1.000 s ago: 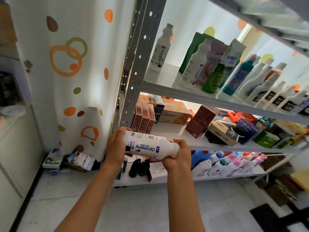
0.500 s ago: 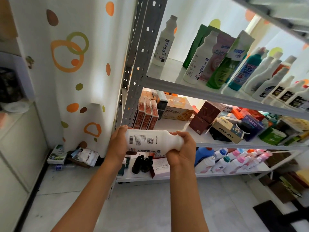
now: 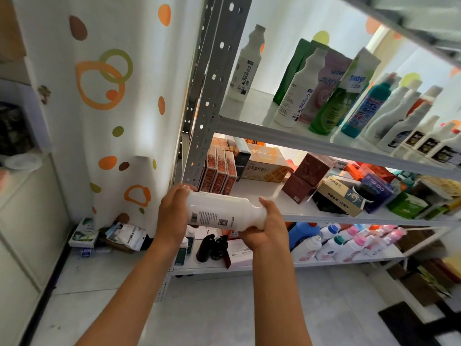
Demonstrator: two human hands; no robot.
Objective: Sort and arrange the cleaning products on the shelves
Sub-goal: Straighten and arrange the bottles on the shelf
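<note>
I see white bottle [image 3: 219, 212]: smooth glossy plastic, printed label. Shelf upright [image 3: 214, 96]: matt grey perforated metal. Boxes [image 3: 218, 172]: glossy cardboard.

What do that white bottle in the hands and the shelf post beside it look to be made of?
White bottle: likely plastic, smooth with a slight sheen and moulded shape; print is on its side. Shelf post: looks like grey painted metal, thin angle strip punched with rows of holes.

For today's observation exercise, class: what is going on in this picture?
A person stands at a metal shelf unit and holds a white bottle sideways in both hands. The left hand grips its base and the right hand grips its neck end; its back label, with a barcode, shows. Two matching bottles, one near the post and one further right, stand upright on the shelf above among other cleaning products.
</note>
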